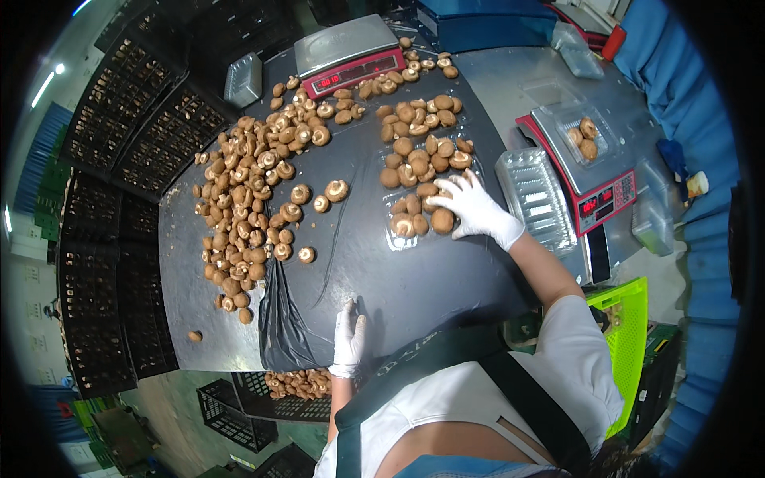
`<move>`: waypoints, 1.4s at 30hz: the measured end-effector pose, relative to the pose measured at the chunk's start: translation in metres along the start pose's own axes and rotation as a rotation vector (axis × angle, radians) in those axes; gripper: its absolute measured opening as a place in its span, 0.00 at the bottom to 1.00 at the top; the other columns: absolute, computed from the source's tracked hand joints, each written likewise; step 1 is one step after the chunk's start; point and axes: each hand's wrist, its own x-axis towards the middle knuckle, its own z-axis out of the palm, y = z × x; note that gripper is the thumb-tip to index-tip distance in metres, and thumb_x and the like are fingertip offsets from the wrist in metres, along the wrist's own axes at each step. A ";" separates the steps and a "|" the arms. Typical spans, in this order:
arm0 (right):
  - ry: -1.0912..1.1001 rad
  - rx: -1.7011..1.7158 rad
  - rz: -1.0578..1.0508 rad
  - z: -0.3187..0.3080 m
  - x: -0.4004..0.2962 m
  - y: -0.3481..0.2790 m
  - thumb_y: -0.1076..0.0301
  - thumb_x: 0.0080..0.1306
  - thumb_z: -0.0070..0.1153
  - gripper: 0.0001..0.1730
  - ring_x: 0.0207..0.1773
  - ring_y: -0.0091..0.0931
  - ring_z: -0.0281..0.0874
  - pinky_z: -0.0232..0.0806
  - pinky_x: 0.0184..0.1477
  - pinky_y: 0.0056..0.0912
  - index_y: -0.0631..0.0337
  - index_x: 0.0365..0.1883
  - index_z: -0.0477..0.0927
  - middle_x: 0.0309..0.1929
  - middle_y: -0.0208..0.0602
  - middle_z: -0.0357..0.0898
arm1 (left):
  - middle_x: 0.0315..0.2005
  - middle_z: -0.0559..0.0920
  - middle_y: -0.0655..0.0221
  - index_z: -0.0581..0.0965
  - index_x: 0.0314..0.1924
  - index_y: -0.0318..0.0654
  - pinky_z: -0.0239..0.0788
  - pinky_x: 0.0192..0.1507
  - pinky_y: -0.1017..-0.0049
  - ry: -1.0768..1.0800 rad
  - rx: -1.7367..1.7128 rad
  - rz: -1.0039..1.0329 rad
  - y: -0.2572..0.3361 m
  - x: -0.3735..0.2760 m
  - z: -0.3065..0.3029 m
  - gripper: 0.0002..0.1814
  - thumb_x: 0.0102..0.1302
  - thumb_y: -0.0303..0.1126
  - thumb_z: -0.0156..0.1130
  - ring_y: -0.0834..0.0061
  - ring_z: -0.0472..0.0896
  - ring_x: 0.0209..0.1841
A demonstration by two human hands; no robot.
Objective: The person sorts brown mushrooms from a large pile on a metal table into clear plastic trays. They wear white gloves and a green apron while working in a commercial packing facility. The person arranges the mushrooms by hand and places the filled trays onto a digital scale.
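Observation:
My right hand, in a white glove, reaches over the nearest clear plastic tray with its fingers spread. Its fingertips touch or nearly touch brown mushrooms there; one mushroom sits between thumb and forefinger, and the palm's underside is hidden. Two more filled trays lie behind, one with mushrooms in the middle and one with mushrooms farther back. My left hand, also gloved, is at the table's near edge, thumb apart from the fingers, with nothing in it. A large heap of mushrooms covers the table's left part.
A red-trimmed scale stands at the back. Another scale on the right bears a tray with several mushrooms. Beside it are stacked empty trays and a phone. Black crates line the left; a green basket stands right.

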 end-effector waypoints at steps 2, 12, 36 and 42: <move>0.070 -0.051 0.041 0.002 0.009 0.015 0.45 0.38 0.77 0.54 0.72 0.46 0.56 0.44 0.72 0.68 0.38 0.67 0.68 0.72 0.43 0.58 | 0.56 0.73 0.52 0.66 0.67 0.30 0.64 0.62 0.68 0.010 -0.005 0.010 0.006 0.000 -0.001 0.26 0.71 0.29 0.56 0.59 0.74 0.58; 0.465 0.167 0.845 -0.026 -0.037 0.051 0.53 0.65 0.59 0.28 0.57 0.41 0.77 0.71 0.55 0.43 0.60 0.58 0.76 0.56 0.49 0.75 | 0.58 0.74 0.54 0.66 0.68 0.30 0.63 0.64 0.69 0.018 0.158 -0.014 0.010 -0.007 -0.006 0.26 0.73 0.30 0.56 0.62 0.74 0.61; 0.781 -0.138 0.133 -0.089 -0.055 -0.036 0.72 0.52 0.61 0.04 0.24 0.32 0.78 0.72 0.25 0.33 0.53 0.22 0.78 0.22 0.30 0.75 | 0.51 0.76 0.60 0.69 0.66 0.33 0.71 0.53 0.73 0.271 0.086 -0.054 -0.002 -0.018 -0.031 0.27 0.66 0.23 0.61 0.70 0.78 0.48; 0.233 0.189 -0.565 -0.015 -0.045 -0.160 0.63 0.55 0.59 0.06 0.25 0.31 0.78 0.72 0.26 0.36 0.53 0.24 0.76 0.26 0.33 0.75 | 0.48 0.76 0.63 0.72 0.63 0.35 0.71 0.49 0.73 0.411 0.148 0.003 -0.021 0.004 -0.044 0.26 0.64 0.24 0.64 0.71 0.76 0.43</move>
